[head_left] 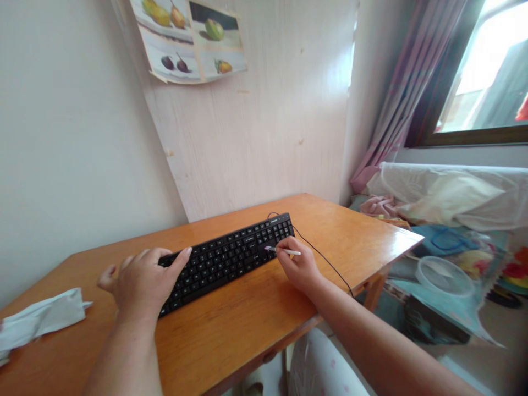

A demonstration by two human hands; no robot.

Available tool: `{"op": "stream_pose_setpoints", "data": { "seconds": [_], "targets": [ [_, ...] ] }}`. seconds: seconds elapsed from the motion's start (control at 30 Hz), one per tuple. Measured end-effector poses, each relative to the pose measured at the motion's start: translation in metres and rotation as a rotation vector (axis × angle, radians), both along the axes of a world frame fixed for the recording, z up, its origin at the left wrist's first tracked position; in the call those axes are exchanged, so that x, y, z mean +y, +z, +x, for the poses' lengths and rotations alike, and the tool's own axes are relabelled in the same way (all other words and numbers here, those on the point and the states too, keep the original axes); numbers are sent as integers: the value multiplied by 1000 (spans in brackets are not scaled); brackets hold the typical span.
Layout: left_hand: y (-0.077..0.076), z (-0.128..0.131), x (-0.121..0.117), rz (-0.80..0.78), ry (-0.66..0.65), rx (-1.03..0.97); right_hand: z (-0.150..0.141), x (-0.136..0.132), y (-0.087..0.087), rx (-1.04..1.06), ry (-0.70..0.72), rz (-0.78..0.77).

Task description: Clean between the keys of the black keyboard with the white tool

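Your left hand [140,283] grips the keyboard [226,258], prob steadying it back from the desk's [231,322] front edge; your right hand [299,263] pinches a swab [293,252], I think.

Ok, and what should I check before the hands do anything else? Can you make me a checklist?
1. Left hand on the black rectangular keyboard: ok, the thumb lies over its left part.
2. Right hand holding the thin white stick: ok, pinched in the fingers.
3. Stick's tip touching the keys: cannot tell, it's too small to see.
4. Thin black cable clear of the right forearm: cannot tell, it goes to the table's edge close by.
5. Crumpled white cloth or tissue away from the keyboard: ok, it lies apart, left of the left hand.
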State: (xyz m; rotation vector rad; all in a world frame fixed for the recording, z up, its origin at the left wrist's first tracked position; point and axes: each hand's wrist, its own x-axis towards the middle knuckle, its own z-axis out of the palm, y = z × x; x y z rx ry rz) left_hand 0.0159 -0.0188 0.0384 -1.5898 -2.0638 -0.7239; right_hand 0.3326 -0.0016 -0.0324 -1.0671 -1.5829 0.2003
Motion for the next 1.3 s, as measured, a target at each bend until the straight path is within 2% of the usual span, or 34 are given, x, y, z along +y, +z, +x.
{"op": "stream_pose_setpoints", "data": {
  "seconds": [0.27,0.47,0.67,0.83,0.97,1.13,1.23,1.3],
  "targets": [
    [-4,-3,2,16,-3,0,2,1,-1,-119,-120,-112],
    [-4,-4,2,4,3,-7,0,0,-1,-93,1,-17],
    [-2,-2,3,6,13,-11,0,-2,0,-125,-58,-74],
    [-2,0,1,12,-4,-10,-2,-3,1,-105,70,-27],
    [0,2,0,12,-2,-12,-1,-3,1,-161,28,-84],
    [-1,1,0,35,-21,-16,0,-5,2,-132,59,-74],
    [-4,-1,0,47,-32,-7,0,-4,1,-88,-9,-93],
    [-5,-2,1,53,-36,5,-1,-4,1,-26,-8,-46]
  ]
}}
